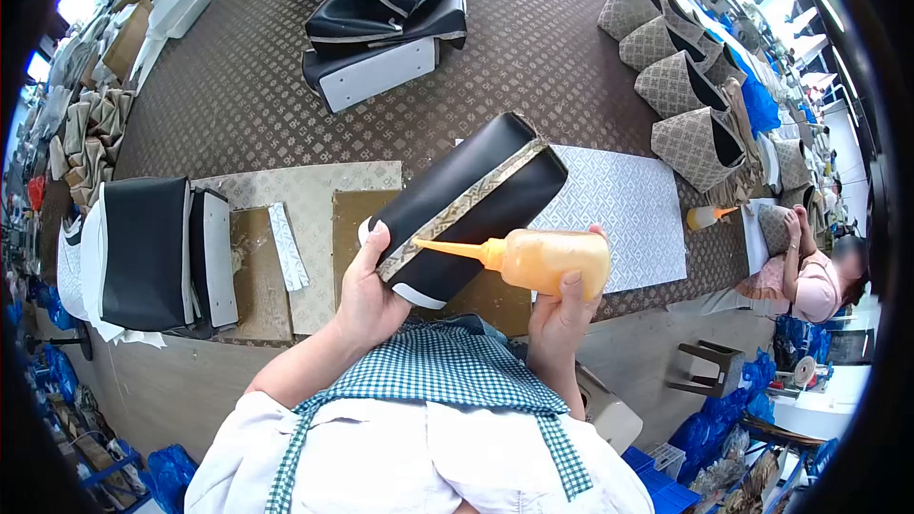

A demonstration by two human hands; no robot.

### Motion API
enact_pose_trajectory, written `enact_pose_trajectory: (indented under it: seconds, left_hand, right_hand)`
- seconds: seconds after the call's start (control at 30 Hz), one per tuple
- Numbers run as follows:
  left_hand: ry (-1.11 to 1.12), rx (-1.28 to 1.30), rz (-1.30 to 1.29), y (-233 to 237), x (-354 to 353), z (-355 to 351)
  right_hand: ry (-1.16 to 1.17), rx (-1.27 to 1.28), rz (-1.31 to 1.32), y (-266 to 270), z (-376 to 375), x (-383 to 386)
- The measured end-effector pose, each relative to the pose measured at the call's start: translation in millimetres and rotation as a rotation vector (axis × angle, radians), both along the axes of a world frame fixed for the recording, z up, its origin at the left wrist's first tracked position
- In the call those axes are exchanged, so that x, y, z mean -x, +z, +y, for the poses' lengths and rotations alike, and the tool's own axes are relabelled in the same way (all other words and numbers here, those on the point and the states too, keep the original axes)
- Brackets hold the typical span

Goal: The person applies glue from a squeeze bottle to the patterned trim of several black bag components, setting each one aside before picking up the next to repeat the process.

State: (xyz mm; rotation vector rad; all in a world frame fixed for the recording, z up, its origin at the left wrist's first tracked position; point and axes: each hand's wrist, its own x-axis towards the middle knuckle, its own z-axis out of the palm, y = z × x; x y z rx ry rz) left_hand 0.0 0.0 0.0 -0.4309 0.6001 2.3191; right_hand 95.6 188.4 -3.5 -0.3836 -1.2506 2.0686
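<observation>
My left hand [371,290] grips the lower left end of a black bag piece [476,200], thumb on top. The piece is tilted up to the right, with a patterned beige strip [466,207] along it and white edging at its lower end. In my right hand [564,319] is a squeeze bottle [557,262] of yellow-orange liquid, lying almost level. Its long orange nozzle points left, with the tip at or just over the strip near my left hand. Whether the tip touches is unclear.
Black bag pieces [386,0] are piled at the back, and more [148,252] stand at left. Patterned bags [695,148] line the right side, near a second glue bottle [705,217]. A co-worker [819,276] is at far right; a stool [706,368] stands below.
</observation>
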Motion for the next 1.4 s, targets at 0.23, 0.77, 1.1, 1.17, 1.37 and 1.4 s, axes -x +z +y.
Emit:
enact_pose_trajectory:
  seconds: [0.23,0.77,1.1,1.17,1.37,1.4]
  left_hand:
    - [-0.007,0.017,0.036,6,1,1]
    - [0.025,0.167,0.141,26,37,-7]
    - [0.435,1.200,1.029,127,76,-141]
    - [0.524,1.579,1.173,170,75,-179]
    - [0.993,2.124,1.199,207,77,-230]
    - [1.066,2.081,1.119,189,86,-237]
  right_hand:
    - [-0.109,-0.044,0.059,14,-4,5]
    - [-0.028,-0.098,-0.008,-2,6,-2]
    - [0.026,0.127,0.087,-12,35,17]
    - [0.041,0.166,0.103,-12,39,23]
    - [0.069,0.233,0.138,-13,36,35]
    - [0.069,0.237,0.141,-13,36,35]
